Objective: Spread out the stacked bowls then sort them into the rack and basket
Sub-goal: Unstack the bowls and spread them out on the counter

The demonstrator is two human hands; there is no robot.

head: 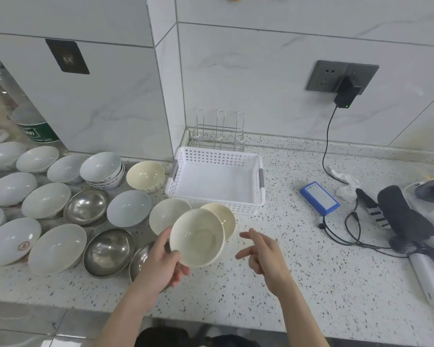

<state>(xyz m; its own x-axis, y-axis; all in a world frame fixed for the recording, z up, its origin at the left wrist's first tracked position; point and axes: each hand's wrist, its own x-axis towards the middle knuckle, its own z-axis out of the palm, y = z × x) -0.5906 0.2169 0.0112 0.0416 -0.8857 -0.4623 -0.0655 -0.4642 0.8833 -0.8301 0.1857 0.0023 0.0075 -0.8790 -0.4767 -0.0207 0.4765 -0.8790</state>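
Note:
My left hand point(164, 259) grips a cream bowl point(197, 237) by its near-left rim and holds it tilted above the counter. My right hand point(263, 251) hovers to the right of that bowl with relaxed fingers and holds nothing. Two more cream bowls point(167, 215) point(224, 216) lie just behind the held one. Several white, pale blue and steel bowls point(87, 205) are spread over the left of the counter, with a small stack point(103, 170) at the back. The white perforated basket point(257, 194) is empty. Behind it stands the wire rack point(219, 134).
A blue battery pack point(320, 197) with black cables lies right of the basket. A charger point(346, 95) hangs from the wall socket. Black and white gear point(409, 216) fills the far right of the speckled counter point(311, 284). A bottle point(34, 126) stands at the far left.

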